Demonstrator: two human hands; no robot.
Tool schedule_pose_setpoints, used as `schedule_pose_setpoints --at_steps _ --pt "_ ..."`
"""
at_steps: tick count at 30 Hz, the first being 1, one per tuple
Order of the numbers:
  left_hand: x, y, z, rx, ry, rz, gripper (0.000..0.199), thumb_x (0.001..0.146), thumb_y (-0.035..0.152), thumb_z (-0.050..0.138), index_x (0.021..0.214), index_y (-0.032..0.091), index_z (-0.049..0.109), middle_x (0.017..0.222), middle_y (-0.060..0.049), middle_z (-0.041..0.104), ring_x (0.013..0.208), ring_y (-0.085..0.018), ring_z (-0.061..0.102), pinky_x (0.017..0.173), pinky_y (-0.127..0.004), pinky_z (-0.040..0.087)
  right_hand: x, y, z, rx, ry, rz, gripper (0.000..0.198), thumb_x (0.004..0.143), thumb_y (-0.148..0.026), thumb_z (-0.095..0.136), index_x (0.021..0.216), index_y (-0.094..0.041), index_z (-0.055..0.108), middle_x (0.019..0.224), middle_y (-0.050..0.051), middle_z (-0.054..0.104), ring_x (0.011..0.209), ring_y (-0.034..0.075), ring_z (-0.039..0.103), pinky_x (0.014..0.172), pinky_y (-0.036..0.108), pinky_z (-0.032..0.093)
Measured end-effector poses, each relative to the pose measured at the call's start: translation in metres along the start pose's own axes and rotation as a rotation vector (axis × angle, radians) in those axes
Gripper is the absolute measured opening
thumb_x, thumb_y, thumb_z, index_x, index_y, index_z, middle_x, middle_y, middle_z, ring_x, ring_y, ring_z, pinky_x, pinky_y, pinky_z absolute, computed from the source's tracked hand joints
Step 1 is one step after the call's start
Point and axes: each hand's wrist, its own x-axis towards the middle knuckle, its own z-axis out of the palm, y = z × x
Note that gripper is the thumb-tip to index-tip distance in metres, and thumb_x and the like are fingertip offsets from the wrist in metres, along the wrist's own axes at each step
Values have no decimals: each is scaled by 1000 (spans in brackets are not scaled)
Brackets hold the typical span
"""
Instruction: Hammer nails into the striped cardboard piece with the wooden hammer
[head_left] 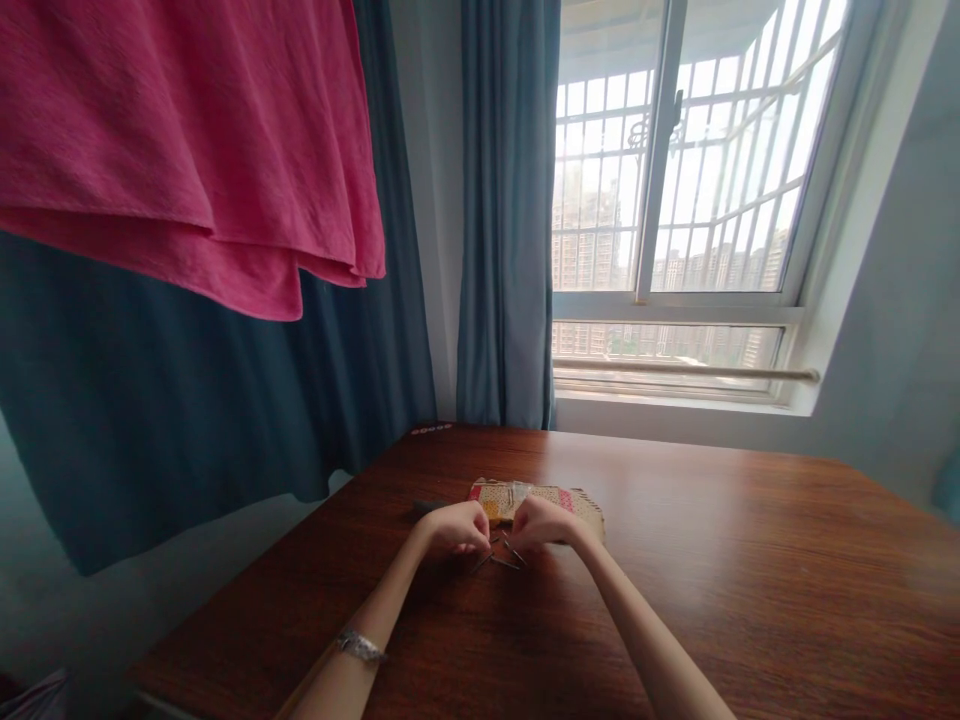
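My left hand (459,526) is closed, its fingertips pinched together low over the table (720,560). Facing it across a small gap, my right hand (541,522) is curled shut as well. Whatever either hand holds is too small or hidden to make out. Several thin, dark metal-looking sticks (505,563) lie loose on the wood just below and between the fingertips. Right behind the hands rests a flat, patterned beige and red piece (577,498) with a ragged right edge, partly covered by my right hand. Something small and clear or whitish (517,491) is on it.
A dark object (427,508) pokes out behind my left hand. Small round stickers (432,429) mark the table's far left corner. Blue curtains (506,220) hang behind, with a pink cloth (187,150) at upper left. A barred window (649,200) stands beyond the table.
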Motion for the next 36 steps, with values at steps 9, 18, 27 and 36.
schedule_pose_setpoints --at_steps 9,18,27,36 --pt "4 -5 1 85 -3 -86 21 56 32 66 62 12 62 44 2 49 39 -9 44 39 -19 33 -4 -16 12 -223 -495 -9 23 84 -32 52 97 -15 58 94 3 61 77 14 59 66 32 51" --pt "19 7 7 14 540 108 25 73 29 50 88 12 61 70 -3 62 54 -11 55 50 -21 42 5 -7 2 -249 51 -39 26 84 -32 50 104 -16 55 104 5 58 88 17 58 76 38 48" --pt "56 8 33 112 815 269 27 73 13 48 95 13 64 89 -7 65 81 -15 57 76 -25 43 7 4 31 -208 375 -185 23 85 -29 51 102 -16 56 106 5 58 92 18 56 79 39 48" --pt "62 5 34 43 803 259 19 72 18 50 73 13 68 74 -5 67 71 -15 59 69 -24 44 16 15 42 -192 498 -158 22 85 -30 50 101 -16 56 103 5 59 87 16 58 75 37 49"
